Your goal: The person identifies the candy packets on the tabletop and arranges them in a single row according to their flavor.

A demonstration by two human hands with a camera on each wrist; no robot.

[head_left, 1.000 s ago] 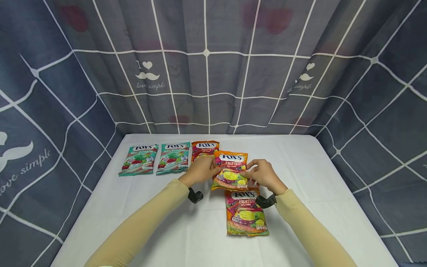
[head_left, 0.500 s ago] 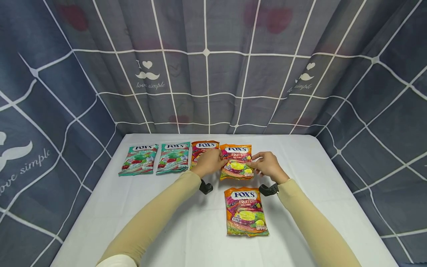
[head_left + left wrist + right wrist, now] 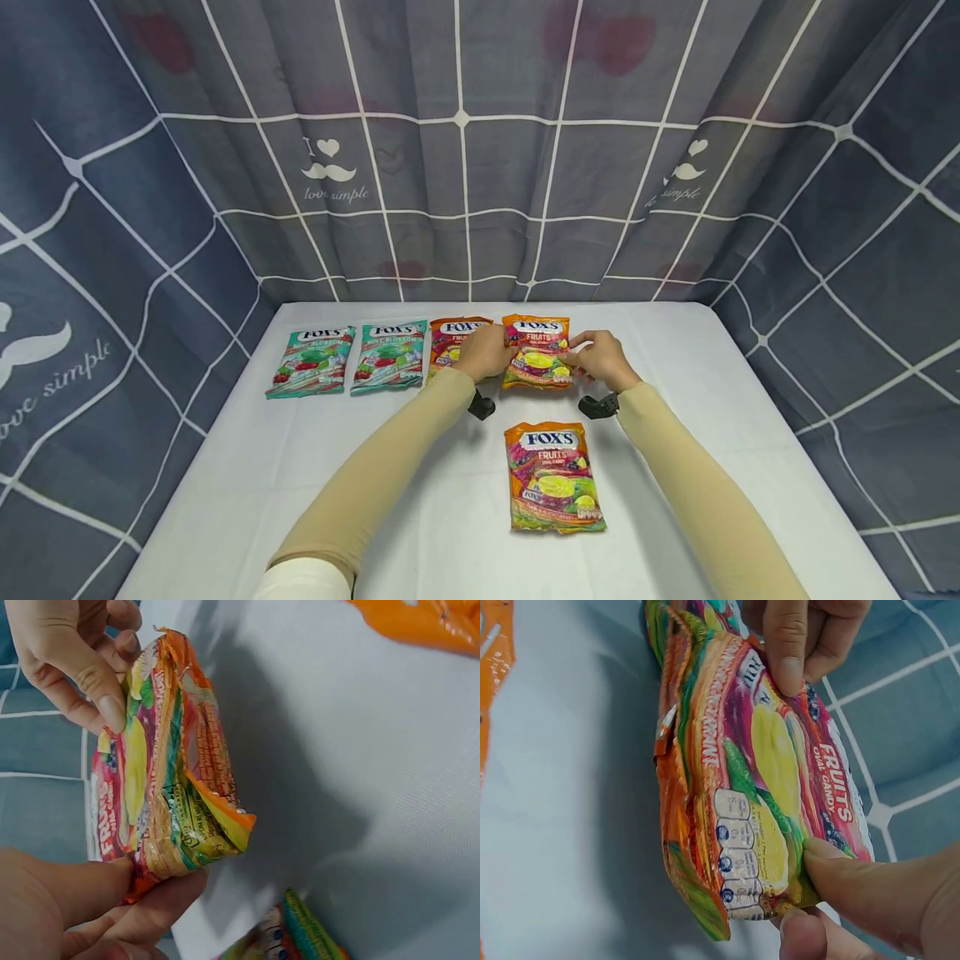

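Between both hands is an orange and magenta bag of fruit candy (image 3: pixel 537 354), labelled FOX'S FRUITS. My left hand (image 3: pixel 486 352) pinches its left edge, and my right hand (image 3: pixel 602 360) pinches the right edge, thumbs on the printed front. In the right wrist view the candy bag (image 3: pixel 772 780) is tilted, its lower edge facing the camera. A shadow beneath it shows on the cloth in the left wrist view. Just left, another orange fruit candy bag (image 3: pixel 447 343) lies partly hidden behind my left hand.
Two green mint candy bags, one farther left (image 3: pixel 311 362) and one nearer (image 3: pixel 389 358), lie along the back of the white-covered table (image 3: pixel 360 483). Another fruit candy bag (image 3: pixel 555 479) lies nearer the front. Grey checked curtains (image 3: pixel 495 167) enclose the back and sides.
Both hands have moved the held candy bag away from me and slightly right, toward the back row. The front fruit bag, partly covered earlier, now shows fully.
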